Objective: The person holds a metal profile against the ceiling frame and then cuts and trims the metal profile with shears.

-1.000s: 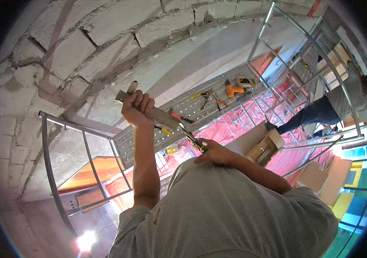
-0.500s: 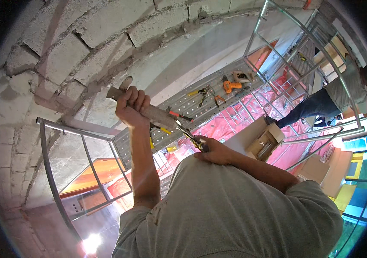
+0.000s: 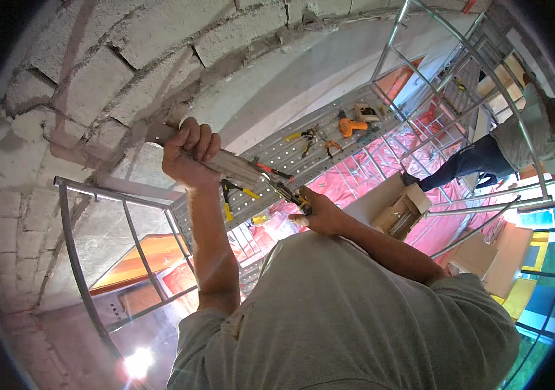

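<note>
My left hand (image 3: 190,155) is wrapped round a long grey piece, apparently a metal channel (image 3: 237,168), held slanting in front of the block wall. Its far end lies close to the wall. My right hand (image 3: 324,214) grips a pair of snips (image 3: 285,194) with dark and yellowish handles. The jaws meet the near end of the channel; whether they bite into it is too small to tell. Below the channel, a yellow-and-black tool (image 3: 231,195) and a red-handled tool (image 3: 273,171) lie on the perforated metal platform (image 3: 333,120).
An orange drill (image 3: 350,126), a small open box (image 3: 366,112) and several pliers (image 3: 310,140) lie farther along the platform. Scaffold rails (image 3: 75,260) stand at left and right. A cardboard box (image 3: 401,211) sits at right, near another person (image 3: 479,159).
My left hand and the channel have shifted a little left, toward the wall. My right hand has risen slightly with the snips, its thumb now more spread along the handle.
</note>
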Motion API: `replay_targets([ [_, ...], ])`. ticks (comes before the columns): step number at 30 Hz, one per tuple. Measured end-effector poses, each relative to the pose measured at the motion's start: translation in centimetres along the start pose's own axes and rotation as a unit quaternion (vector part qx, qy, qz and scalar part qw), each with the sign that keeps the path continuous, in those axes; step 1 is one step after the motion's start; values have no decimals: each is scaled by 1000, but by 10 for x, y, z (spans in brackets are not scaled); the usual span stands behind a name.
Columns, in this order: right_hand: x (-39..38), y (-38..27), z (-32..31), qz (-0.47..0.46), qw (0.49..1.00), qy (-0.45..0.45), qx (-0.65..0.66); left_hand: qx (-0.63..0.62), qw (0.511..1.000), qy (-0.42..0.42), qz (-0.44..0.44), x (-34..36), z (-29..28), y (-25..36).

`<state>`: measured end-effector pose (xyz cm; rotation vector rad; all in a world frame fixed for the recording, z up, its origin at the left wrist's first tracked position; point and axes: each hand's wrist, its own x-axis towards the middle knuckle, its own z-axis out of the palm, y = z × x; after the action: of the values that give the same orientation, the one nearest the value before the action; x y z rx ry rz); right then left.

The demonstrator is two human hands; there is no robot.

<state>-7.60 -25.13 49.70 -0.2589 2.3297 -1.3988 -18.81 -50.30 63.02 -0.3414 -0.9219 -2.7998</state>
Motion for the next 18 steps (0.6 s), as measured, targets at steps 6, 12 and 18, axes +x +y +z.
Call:
replay_targets([
  [6,10,-2,-4,29,999,-15,5,0,1000,9,7,1,0,-10],
  [12,8,-5,3,6,999,0,52,-32,999,-38,-21,9,-7,-17],
  [18,6,-1,6,35,999,21,36,19,1000,-11,11,6,-5,-26],
])
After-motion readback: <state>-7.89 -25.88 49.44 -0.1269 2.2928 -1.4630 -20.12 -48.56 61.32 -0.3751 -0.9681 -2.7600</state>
